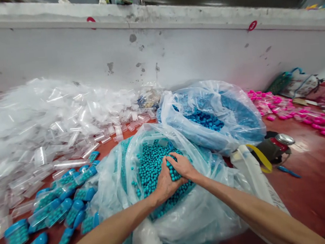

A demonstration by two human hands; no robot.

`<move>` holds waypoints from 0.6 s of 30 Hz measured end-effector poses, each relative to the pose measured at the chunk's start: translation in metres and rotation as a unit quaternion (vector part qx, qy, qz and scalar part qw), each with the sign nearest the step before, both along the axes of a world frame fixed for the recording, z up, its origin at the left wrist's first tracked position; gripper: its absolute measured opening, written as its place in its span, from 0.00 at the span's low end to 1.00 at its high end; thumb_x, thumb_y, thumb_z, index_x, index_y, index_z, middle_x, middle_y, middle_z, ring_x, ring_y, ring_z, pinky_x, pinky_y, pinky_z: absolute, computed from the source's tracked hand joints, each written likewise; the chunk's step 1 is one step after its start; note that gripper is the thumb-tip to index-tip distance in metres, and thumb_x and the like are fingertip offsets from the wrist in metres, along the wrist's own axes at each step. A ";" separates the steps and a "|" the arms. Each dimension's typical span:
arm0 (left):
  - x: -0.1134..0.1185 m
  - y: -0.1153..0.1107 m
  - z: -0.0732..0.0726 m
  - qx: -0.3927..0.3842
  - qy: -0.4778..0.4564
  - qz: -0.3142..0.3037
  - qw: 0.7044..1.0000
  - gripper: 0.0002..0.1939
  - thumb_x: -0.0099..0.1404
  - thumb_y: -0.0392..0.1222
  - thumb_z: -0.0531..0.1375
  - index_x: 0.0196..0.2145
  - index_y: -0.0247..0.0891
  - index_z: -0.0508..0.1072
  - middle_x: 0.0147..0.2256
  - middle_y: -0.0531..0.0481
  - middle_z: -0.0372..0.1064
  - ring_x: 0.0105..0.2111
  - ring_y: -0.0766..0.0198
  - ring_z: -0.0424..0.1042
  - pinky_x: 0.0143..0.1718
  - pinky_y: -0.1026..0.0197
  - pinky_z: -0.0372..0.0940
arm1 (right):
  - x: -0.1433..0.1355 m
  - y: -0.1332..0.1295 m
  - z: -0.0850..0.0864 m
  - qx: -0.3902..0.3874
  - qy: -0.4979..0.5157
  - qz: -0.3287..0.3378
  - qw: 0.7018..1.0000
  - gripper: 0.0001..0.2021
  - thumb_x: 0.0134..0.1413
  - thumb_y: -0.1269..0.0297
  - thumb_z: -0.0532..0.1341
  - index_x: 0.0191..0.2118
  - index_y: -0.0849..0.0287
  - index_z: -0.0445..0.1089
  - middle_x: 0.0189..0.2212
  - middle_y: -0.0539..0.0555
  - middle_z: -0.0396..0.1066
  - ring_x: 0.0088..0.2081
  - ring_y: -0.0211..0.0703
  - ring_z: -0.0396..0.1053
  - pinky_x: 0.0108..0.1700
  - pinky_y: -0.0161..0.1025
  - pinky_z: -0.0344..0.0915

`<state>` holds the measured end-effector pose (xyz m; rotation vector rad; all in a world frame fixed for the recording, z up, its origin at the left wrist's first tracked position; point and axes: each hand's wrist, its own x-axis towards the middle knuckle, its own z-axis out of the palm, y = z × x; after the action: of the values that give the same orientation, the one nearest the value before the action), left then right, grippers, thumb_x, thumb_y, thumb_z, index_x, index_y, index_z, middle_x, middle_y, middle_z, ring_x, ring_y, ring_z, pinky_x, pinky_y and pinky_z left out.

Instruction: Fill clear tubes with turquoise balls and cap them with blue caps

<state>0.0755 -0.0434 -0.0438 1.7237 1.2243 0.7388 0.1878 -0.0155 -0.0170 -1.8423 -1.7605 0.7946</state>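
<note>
Over the mouth of a large clear plastic bag full of small teal balls, my two hands come together. My left hand curls up from below. From the right, my right hand bends over with its fingers meeting the left ones. A cluster of teal balls shows between the palms, held by both. Whether a clear tube is also inside the grasp, I cannot tell. Filled clear tubes with blue caps lie on the red floor to the left, holding the same teal balls.
A second plastic bag with blue caps stands behind. Empty clear tubes are heaped at left against the white wall. Pink pieces lie at right, near a dark device with a silver top and a blue pen-like object.
</note>
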 end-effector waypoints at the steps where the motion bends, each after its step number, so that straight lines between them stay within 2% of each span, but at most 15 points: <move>1: 0.004 -0.006 -0.002 0.000 0.029 -0.021 0.999 0.52 0.45 0.50 0.63 0.59 0.31 0.38 0.59 0.34 0.44 0.59 0.48 0.46 0.57 0.48 0.48 | 0.006 -0.009 -0.004 0.006 0.000 -0.005 1.000 0.22 0.56 0.53 0.48 0.49 0.62 0.64 0.47 0.58 0.67 0.49 0.46 0.63 0.51 0.40 0.56; 6: 0.006 -0.030 -0.004 0.031 0.183 -0.127 0.974 0.48 0.45 0.47 0.61 0.58 0.28 0.42 0.58 0.31 0.45 0.58 0.46 0.49 0.57 0.48 0.48 | 0.025 -0.051 -0.017 0.049 -0.012 0.015 0.999 0.17 0.58 0.58 0.47 0.46 0.62 0.64 0.44 0.58 0.68 0.46 0.43 0.64 0.49 0.39 0.56; 12: -0.012 -0.048 0.017 0.054 0.307 -0.263 0.913 0.37 0.46 0.42 0.59 0.53 0.30 0.53 0.54 0.35 0.56 0.55 0.48 0.54 0.58 0.47 0.43 | 0.027 -0.093 -0.020 0.027 -0.110 0.128 0.985 0.15 0.61 0.65 0.43 0.32 0.60 0.66 0.30 0.54 0.68 0.33 0.41 0.64 0.37 0.36 0.58; 15: -0.019 -0.050 0.028 0.034 0.338 -0.312 0.887 0.33 0.47 0.45 0.59 0.50 0.30 0.58 0.50 0.37 0.61 0.52 0.49 0.58 0.57 0.47 0.44 | 0.025 -0.098 -0.023 -0.004 -0.134 0.169 0.976 0.16 0.60 0.66 0.44 0.30 0.60 0.66 0.27 0.53 0.68 0.30 0.39 0.63 0.34 0.35 0.56; 18: -0.023 -0.046 0.036 0.005 0.339 -0.345 0.876 0.31 0.49 0.44 0.58 0.50 0.29 0.59 0.49 0.37 0.62 0.51 0.51 0.59 0.57 0.48 0.44 | 0.027 -0.088 -0.015 -0.040 -0.118 0.203 0.971 0.17 0.60 0.65 0.44 0.29 0.60 0.67 0.26 0.53 0.69 0.30 0.38 0.63 0.33 0.34 0.55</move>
<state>0.0521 -0.0896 -0.0081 2.3175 0.8912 -0.3220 0.2150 -0.1038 -0.0324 -1.7039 -2.3373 0.8288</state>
